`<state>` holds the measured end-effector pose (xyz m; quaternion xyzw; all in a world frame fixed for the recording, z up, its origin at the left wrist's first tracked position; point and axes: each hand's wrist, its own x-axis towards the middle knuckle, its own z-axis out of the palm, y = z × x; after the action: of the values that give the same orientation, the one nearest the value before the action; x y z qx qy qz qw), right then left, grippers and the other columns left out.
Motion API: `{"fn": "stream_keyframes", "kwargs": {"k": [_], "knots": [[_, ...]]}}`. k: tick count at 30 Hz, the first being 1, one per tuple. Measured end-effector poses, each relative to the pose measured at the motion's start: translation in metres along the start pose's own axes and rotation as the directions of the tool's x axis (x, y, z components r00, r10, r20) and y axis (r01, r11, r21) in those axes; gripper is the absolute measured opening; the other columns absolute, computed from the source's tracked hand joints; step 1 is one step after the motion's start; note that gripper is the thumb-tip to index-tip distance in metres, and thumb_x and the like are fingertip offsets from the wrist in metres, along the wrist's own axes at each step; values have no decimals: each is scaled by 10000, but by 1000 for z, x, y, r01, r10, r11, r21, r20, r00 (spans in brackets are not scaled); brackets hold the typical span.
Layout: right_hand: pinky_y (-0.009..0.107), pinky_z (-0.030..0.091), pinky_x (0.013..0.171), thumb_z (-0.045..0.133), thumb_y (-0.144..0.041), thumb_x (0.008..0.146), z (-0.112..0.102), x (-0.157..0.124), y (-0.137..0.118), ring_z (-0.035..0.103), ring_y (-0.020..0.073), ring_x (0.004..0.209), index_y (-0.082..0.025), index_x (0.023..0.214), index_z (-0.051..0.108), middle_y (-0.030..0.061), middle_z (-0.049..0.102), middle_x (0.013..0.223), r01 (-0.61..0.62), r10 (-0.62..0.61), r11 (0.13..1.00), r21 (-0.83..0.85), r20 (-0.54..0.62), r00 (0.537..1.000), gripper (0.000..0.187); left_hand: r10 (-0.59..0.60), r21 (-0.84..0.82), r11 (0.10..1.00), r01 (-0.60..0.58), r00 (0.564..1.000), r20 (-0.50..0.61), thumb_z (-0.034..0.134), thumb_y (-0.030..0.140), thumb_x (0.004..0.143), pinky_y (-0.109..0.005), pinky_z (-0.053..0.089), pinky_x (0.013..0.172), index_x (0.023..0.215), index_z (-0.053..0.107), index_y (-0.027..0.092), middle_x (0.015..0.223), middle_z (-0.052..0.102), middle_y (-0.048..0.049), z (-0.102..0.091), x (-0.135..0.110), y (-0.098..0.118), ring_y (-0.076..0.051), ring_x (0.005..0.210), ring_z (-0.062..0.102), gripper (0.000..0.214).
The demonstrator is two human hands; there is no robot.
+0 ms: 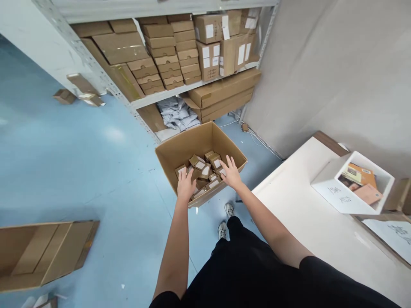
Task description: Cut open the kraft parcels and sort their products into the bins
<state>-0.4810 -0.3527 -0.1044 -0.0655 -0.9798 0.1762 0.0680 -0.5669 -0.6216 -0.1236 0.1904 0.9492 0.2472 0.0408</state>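
Observation:
A large open cardboard box [186, 147] stands in front of me with several small brown cartons [205, 172] lying loose in it, many with white labels. My left hand [186, 185] reaches over the near left part of the box, fingers apart, above the small cartons. Over the right side of the box is my right hand [230, 172], its fingers spread close to a labelled carton [215, 161]. Neither hand is closed around anything. Whether the fingertips touch the cartons I cannot tell.
A metal shelf [160, 95] beyond the box holds stacked cartons [167, 64] and grey plastic bags [178, 112]. To the right is a white table [289, 188] with a white bin [330, 188] of packets. An open cardboard box [61, 252] lies on the blue floor [122, 205] at left.

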Motion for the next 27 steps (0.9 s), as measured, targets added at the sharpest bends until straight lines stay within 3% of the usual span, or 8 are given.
{"fn": "stream_keyframes", "kwargs": {"k": [5,9,17,22,27], "knots": [[626,311,1247,652,-184,897,38,49,5,102,438,1627,-216,1629,441,140,100,1788,44,-48,998,40,104,993,763,-105,15,994,105,994,26,612,290,938,-590,359,1268,1575,497,237,1746,306,-120,13,15,-25,-397,1610,259,650],[617,343,1230,669,-198,900,69,98,12,146,438,1619,-217,1642,420,149,137,1780,81,-96,993,89,184,978,783,-209,51,977,208,977,32,619,284,931,-596,362,1262,1572,500,241,1736,321,-138,20,41,-46,-401,1599,286,653],[624,298,1257,689,-220,903,127,183,17,110,411,1632,-238,1674,356,149,102,1787,130,-171,983,129,392,904,841,-427,22,904,427,896,120,599,309,932,-607,367,1256,1593,462,233,1748,294,-141,51,79,-81,-399,1598,291,679],[593,372,1221,649,-178,916,181,219,3,168,387,1624,-233,1668,363,144,123,1785,127,-164,986,107,523,836,806,-489,1,864,503,840,233,629,282,909,-585,399,1235,1569,493,198,1729,319,-183,94,93,-117,-398,1578,337,679],[581,370,1223,666,-149,904,271,240,-3,193,406,1615,-249,1661,381,128,70,1795,142,-153,988,69,620,769,814,-523,17,835,549,785,333,654,246,887,-552,429,1215,1546,524,189,1709,356,-196,170,128,-169,-393,1564,365,674]]}}
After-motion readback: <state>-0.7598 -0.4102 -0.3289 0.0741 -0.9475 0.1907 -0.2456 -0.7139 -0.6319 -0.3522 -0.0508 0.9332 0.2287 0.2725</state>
